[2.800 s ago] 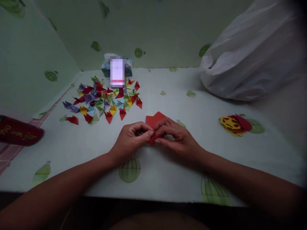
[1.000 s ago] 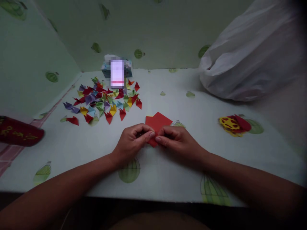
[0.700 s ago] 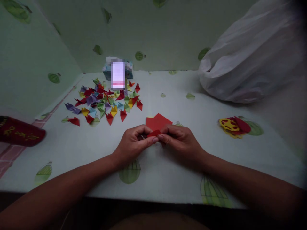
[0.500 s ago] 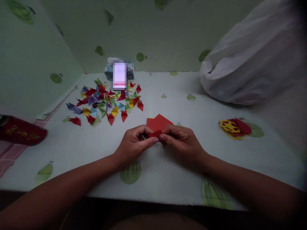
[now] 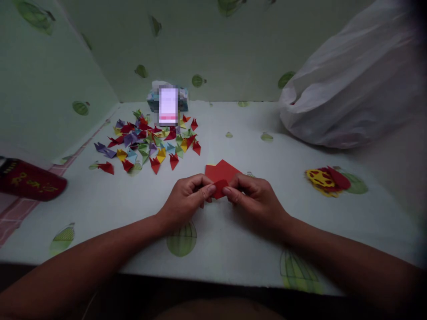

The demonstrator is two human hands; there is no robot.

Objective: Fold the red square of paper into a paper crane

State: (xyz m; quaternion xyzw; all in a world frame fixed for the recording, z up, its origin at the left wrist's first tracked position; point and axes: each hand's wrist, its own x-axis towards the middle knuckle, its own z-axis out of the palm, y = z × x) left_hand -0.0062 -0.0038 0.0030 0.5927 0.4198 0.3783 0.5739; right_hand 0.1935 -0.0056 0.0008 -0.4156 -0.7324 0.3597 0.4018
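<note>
Between my two hands is a small folded piece of red paper [image 5: 220,189], pinched at its edges over the table. My left hand [image 5: 190,195] grips its left side between thumb and fingers. On the right side, my right hand [image 5: 253,195] holds it the same way. Just beyond lie red paper sheets [image 5: 225,169] on the table, with a sliver of yellow showing at their left edge. Farther left is a spread of small folded paper cranes [image 5: 143,142] in red, purple, green, yellow and blue.
A lit phone [image 5: 168,105], its screen blurred, leans on a tissue box [image 5: 153,101] behind the cranes. A white plastic bag [image 5: 333,106] bulges at the back right. Red and yellow cut-out pieces [image 5: 327,180] lie at right. A dark red container [image 5: 33,182] lies at far left.
My fingertips have moved slightly apart, and more of the red paper's face shows between my thumbs. The whole view has shifted a little.
</note>
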